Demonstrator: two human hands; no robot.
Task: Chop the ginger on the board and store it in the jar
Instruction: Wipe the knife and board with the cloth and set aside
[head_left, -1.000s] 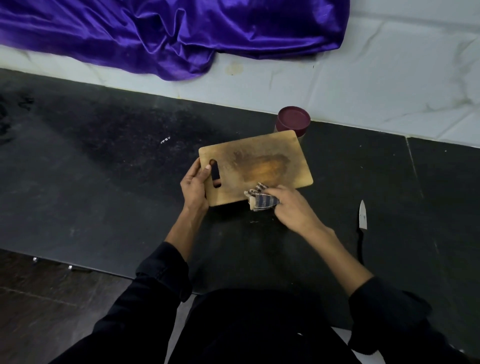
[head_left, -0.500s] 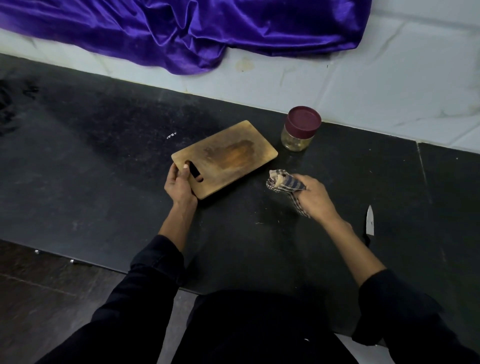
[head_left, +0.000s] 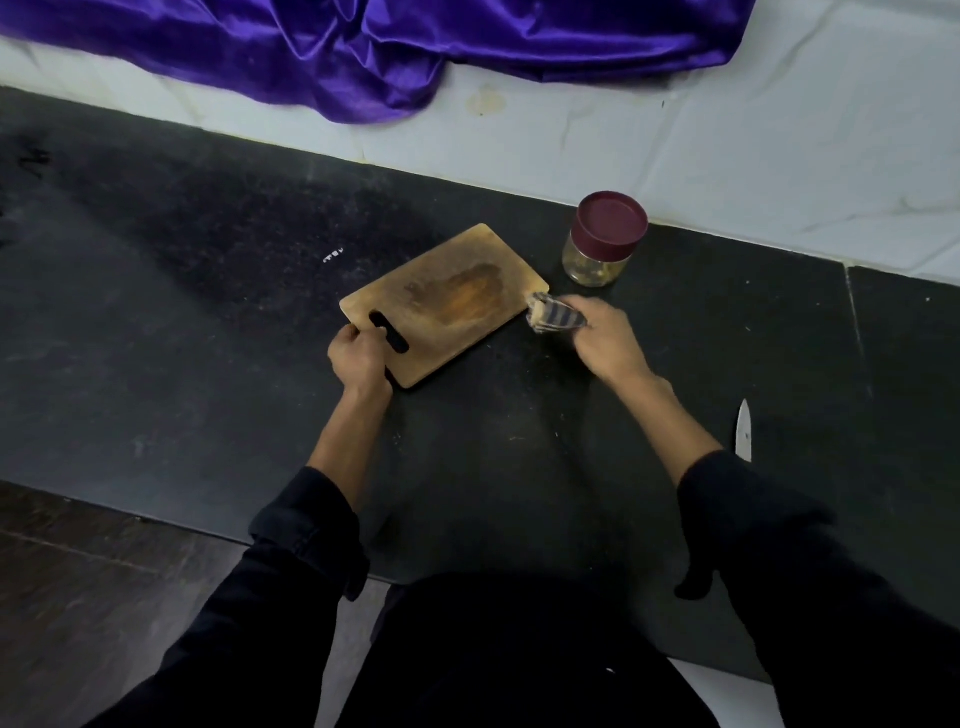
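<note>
A wooden chopping board (head_left: 452, 296) with a dark stain lies flat on the black counter, turned at an angle. My left hand (head_left: 359, 357) grips its handle end by the slot. My right hand (head_left: 602, 338) is closed on a crumpled striped cloth (head_left: 553, 318), which touches the board's right edge. A glass jar (head_left: 597, 254) with a maroon lid (head_left: 614, 218) screwed on stands just right of the board, with pale pieces at its bottom. No ginger is visible on the board.
A knife (head_left: 744, 430) lies on the counter (head_left: 208, 291) at the right, blade pointing away from me. A purple satin cloth (head_left: 363, 47) drapes over the white wall tiles behind. The counter's front edge runs below my arms.
The board has been lowered from a tilt to flat on the counter. My right hand with the cloth came off the board face and now sits at its right edge.
</note>
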